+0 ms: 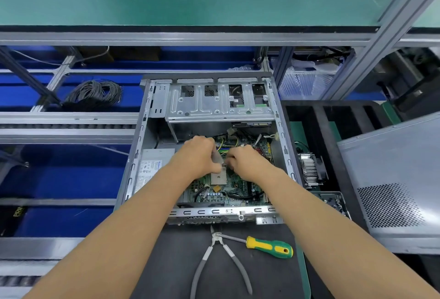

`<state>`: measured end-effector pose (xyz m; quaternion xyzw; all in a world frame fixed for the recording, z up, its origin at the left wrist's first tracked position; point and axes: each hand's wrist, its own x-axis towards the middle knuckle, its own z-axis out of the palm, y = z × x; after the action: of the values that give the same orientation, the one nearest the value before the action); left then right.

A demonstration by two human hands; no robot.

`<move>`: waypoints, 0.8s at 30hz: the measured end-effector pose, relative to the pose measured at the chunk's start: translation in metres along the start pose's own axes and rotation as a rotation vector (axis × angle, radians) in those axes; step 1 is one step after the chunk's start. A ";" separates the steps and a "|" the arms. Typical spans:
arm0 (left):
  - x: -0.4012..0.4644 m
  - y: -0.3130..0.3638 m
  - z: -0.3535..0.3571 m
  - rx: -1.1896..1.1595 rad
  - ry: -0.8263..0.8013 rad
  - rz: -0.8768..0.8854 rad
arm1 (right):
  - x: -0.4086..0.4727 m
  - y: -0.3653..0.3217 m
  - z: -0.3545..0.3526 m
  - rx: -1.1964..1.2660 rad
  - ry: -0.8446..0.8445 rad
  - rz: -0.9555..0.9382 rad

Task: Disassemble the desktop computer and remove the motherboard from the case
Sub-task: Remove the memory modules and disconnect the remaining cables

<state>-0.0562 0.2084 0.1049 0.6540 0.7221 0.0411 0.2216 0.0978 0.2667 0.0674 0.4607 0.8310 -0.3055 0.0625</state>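
Head view: left hand (pixel 198 153) and right hand (pixel 242 158) pinch a power connector (pixel 217 158) over the motherboard (pixel 234 183); yanking risks bending the board.

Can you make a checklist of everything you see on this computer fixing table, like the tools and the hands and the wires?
Surface: dark mat carrying the case and the tools.
Job's things: open computer case; green motherboard still inside.
Clutter: cutting pliers and yellow-green screwdriver in front of the case; heatsink fan and side panel to the right.
Hands: left hand and right hand both inside the case, fingers curled on a pale connector.
Cables: black cable across the board; grey wire coil on the left.
Surroundings: aluminium frame, blue bins.
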 end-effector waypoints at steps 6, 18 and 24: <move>-0.013 -0.002 -0.005 -0.202 -0.004 -0.054 | -0.008 -0.004 -0.013 0.286 0.176 0.074; -0.031 0.048 -0.004 -0.128 0.171 0.259 | -0.075 0.001 -0.044 0.945 0.087 0.155; -0.031 0.064 0.006 -0.233 0.263 0.377 | -0.118 0.029 -0.073 0.812 0.403 0.177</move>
<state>0.0066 0.1864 0.1295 0.7361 0.6005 0.2494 0.1881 0.2013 0.2332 0.1586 0.5673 0.5970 -0.5042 -0.2600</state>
